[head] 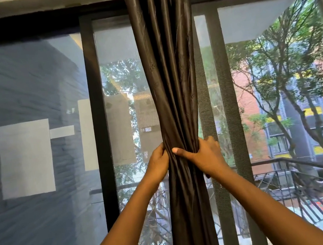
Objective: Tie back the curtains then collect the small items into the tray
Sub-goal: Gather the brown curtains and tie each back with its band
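A: Hands?
B: Both on the curtain [173, 99], approx 6 o'clock of centre. Left hand [158, 161] wraps the bunch from 9 o'clock, fingers curled round the folds. Right hand [204, 155] grips from 3 o'clock, thumb laid flat across the front, other fingers bent behind the cloth.
A: Fabric?
B: Dark, satiny, slight sheen, gathered into long vertical pleats, pinched narrow at the hands.
A: Behind it?
B: Black-framed window [98, 111] w/ mesh screen; metal railing [313, 165] at 4 o'clock.
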